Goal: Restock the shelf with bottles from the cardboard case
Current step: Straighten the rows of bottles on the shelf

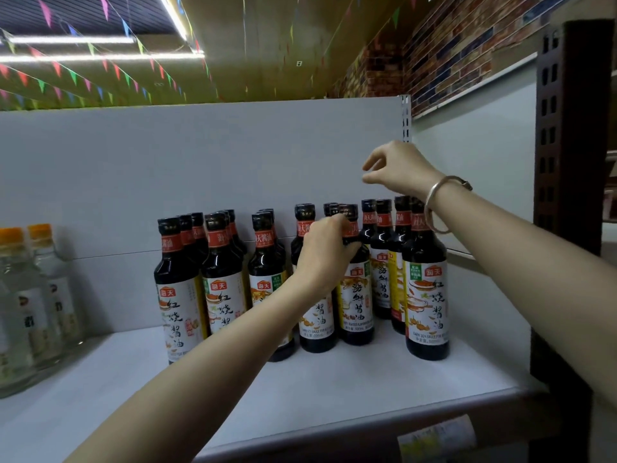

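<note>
Item: soy sauce bottle (354, 289), dark glass, black cap, red neck band, white and yellow label. Location: white shelf (334, 389), right of centre, in the second row from the front, among other dark bottles. It stands just beside a like bottle on its left and near the front right bottle (426, 295). The cardboard case is not in view.

Left hand (325, 252): fingers are curled round the neck and shoulder of the soy sauce bottle, just below the cap. The base appears to be resting on the shelf, though contact cannot be confirmed.

Right hand (397, 168): raised above the caps of the right-hand bottles, nothing held. Thumb and forefinger are brought near each other with a gap between; the other fingers are loosely curled. A metal bangle (444, 202) is worn on the wrist.

Orientation: the long axis is upright, cap to the ceiling, label turned to the aisle.

Step in hand, as judged: setting this bottle into its row. It is best kept vertical and slid back until it lines up with its neighbours, label squared to the front. The grip should be loosened only once the base sits flat, so that nearby bottles are not knocked.

Also present: clear bottles with orange caps (30, 295), far left; grey back panel (200, 155).
</note>
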A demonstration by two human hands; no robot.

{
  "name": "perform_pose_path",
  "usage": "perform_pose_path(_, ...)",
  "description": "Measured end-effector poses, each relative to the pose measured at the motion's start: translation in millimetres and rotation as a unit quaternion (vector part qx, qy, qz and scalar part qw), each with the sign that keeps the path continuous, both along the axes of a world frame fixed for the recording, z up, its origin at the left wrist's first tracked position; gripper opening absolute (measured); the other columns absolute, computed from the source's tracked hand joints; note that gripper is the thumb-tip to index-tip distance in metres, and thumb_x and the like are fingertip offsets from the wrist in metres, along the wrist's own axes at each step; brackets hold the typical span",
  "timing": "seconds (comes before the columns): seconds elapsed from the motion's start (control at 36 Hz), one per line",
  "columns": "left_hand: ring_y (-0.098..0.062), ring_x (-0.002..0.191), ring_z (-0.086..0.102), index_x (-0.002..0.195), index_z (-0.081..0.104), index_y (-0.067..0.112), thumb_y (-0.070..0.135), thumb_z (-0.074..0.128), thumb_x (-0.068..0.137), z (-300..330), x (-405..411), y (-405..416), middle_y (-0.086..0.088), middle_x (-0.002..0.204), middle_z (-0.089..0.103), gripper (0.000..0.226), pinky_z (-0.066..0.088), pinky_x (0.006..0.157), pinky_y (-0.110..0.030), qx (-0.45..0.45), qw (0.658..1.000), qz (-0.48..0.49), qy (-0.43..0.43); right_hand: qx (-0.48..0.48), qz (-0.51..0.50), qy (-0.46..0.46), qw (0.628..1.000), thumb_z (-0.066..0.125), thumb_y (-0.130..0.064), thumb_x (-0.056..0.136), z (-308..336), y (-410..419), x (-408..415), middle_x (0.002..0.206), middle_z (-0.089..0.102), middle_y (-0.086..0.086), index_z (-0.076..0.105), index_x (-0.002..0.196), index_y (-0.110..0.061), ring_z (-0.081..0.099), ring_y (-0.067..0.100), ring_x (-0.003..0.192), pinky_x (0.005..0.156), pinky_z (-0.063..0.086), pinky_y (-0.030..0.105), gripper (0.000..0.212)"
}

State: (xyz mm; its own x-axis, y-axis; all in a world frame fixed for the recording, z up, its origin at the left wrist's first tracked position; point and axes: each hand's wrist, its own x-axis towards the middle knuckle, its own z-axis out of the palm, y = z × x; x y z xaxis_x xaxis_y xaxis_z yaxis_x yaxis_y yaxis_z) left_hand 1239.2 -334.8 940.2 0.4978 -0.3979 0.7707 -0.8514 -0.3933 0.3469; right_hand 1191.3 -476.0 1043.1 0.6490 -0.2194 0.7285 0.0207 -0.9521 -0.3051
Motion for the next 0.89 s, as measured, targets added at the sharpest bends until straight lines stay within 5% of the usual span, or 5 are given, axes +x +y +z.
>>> perform_pose_path(0.14,-0.019,0.108,0.062,0.122,0.062,0.006,0.009,0.055,0.093,-5,-13,-7,-0.009,0.119,0.066,0.03,0.051,0.094,-0.029,0.0,0.997,-0.072,0.036,0.02,-0.058,0.007,0.998,0.069,-0.017,0.083,-2,-11,-14,0.108,0.069,0.01,0.071,0.103,-0.008,0.063,0.022,0.098,0.09,0.051,0.036,0.023)
perform_pose_path(0.28,-0.024,0.127,0.05,0.138,0.047,0.005,0.005,0.043,0.097,-13,-21,-20,-0.012,0.137,0.053,0.041,0.042,0.105,-0.033,0.05,0.986,-0.095,0.126,0.049,-0.061,0.058,0.995,0.071,-0.015,0.081,-8,-20,-19,0.11,0.068,0.011,0.07,0.107,-0.006,0.06,0.019,0.096,0.08,0.046,0.026,0.027)
perform_pose_path(0.39,-0.026,0.133,0.041,0.148,0.029,0.01,-0.005,0.034,0.094,-20,-18,-36,-0.012,0.148,0.039,0.056,0.041,0.094,-0.027,0.123,0.965,-0.098,0.211,0.061,-0.061,0.1,0.991,0.07,-0.018,0.083,-10,-29,-17,0.116,0.065,0.011,0.068,0.111,-0.005,0.057,0.019,0.1,0.077,0.042,0.026,0.031)
perform_pose_path(0.67,-0.014,0.102,0.052,0.145,0.033,0.014,0.005,0.043,0.097,-24,-13,-74,-0.01,0.132,0.054,0.05,0.046,0.085,-0.027,0.033,0.934,-0.13,0.33,0.107,-0.033,0.186,0.976,0.071,-0.013,0.079,1,-54,-7,0.113,0.063,0.021,0.063,0.113,0.004,0.062,0.033,0.098,0.083,0.055,0.038,0.039)
perform_pose_path(0.89,-0.015,0.105,0.054,0.144,0.035,0.016,-0.001,0.051,0.092,-28,-4,-94,-0.01,0.133,0.053,0.057,0.049,0.086,-0.029,-0.007,0.926,-0.112,0.361,0.079,-0.011,0.289,0.954,0.066,-0.009,0.085,7,-62,3,0.104,0.068,0.024,0.062,0.108,0.009,0.067,0.034,0.081,0.067,0.056,0.038,0.03)
